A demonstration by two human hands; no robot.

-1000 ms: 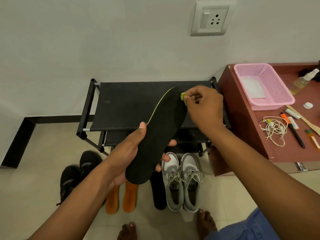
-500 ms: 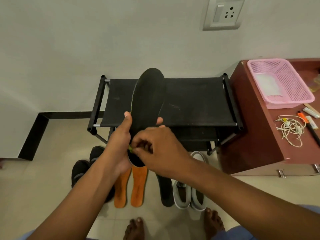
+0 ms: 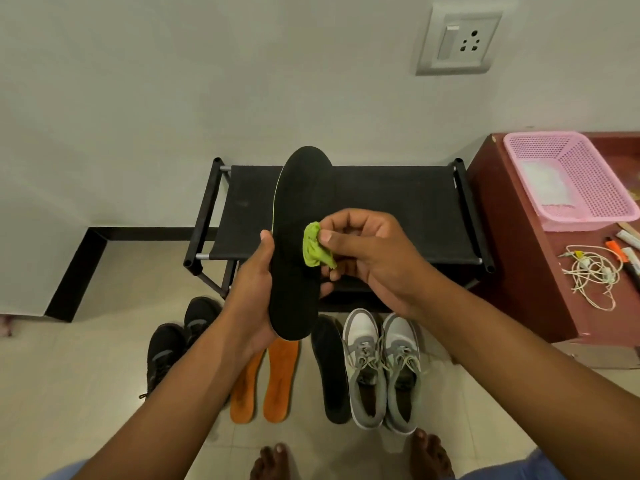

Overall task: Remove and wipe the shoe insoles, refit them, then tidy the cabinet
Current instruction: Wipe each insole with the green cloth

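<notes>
— Since half a second ago, what moved?

— Right hand [image 3: 374,258] has come up from the heel end of the black insole [image 3: 299,244] to its middle, and the green cloth [image 3: 316,249], then nearly hidden, now shows, pinched between thumb and fingers against the insole's face.

— And the other hand?

— Left hand [image 3: 256,299] grips the insole's lower half, thumb along its left edge, fingers curled behind. The insole stands nearly upright in front of the black shoe rack [image 3: 398,209].

— Any writing or brand marks?

— None readable. Only a thin green line runs along the insole's left edge.

— Count what lies in front of the rack.

— Two orange insoles [image 3: 277,382] side by side, one more black insole on the floor [image 3: 330,372], two grey sneakers [image 3: 382,368] just right of it, and two black shoes [image 3: 173,341] to the left.

— Right of the rack?

— One reddish cabinet [image 3: 519,271] carrying one pink basket [image 3: 588,174], one tangle of white cord [image 3: 592,275] and a few markers [image 3: 623,252]. One wall socket [image 3: 459,43] sits above the rack.
</notes>
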